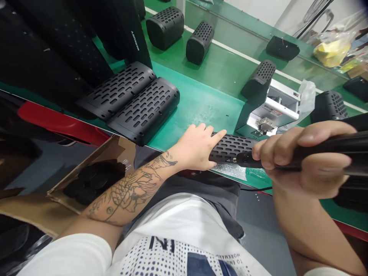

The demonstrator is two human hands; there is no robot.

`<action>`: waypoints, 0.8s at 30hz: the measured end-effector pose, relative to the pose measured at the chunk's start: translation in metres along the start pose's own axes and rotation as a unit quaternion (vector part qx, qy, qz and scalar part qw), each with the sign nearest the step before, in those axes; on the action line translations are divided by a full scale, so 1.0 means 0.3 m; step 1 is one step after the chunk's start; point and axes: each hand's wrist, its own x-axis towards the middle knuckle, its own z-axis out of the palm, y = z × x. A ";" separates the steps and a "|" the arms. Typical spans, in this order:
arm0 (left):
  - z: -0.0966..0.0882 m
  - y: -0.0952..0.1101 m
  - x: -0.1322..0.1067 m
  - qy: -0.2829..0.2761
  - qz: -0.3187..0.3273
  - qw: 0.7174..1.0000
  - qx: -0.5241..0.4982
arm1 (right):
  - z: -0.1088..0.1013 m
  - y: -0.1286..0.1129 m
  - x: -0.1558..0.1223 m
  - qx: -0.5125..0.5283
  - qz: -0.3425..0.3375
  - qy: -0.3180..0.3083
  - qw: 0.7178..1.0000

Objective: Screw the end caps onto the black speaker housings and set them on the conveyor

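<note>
My left hand (198,147) grips the left end of a black perforated housing (234,147) at the bench's near edge, its fingers spread over the top and its thumb on the near side. In my right hand (304,157) is a long black electric screwdriver (330,147), fingers wrapped round its body. The tool lies tilted toward the left, and its tapered end meets the near side of the housing by a small shiny spot. The fine tip is hard to make out. Just behind stands a silver screw feeder box (277,107).
Two perforated black housings (146,107) lie side by side at left, near tall black panels (123,30). More housings (165,27) stand along the green bench (198,96). Clear bubble wrap (232,171) lies by the near edge. Below left is an open cardboard box (61,188).
</note>
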 end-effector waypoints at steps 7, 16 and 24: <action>-0.008 0.004 -0.003 -0.004 -0.001 1.000 -0.015 | 0.031 0.041 -0.002 0.043 0.018 -0.035 0.998; -0.031 0.011 -0.004 -0.028 0.004 0.999 -0.017 | 0.050 0.034 -0.031 0.057 0.033 -0.098 0.993; -0.012 0.013 -0.013 -0.002 0.006 1.000 -0.011 | 0.042 0.036 -0.045 0.044 0.040 -0.119 0.991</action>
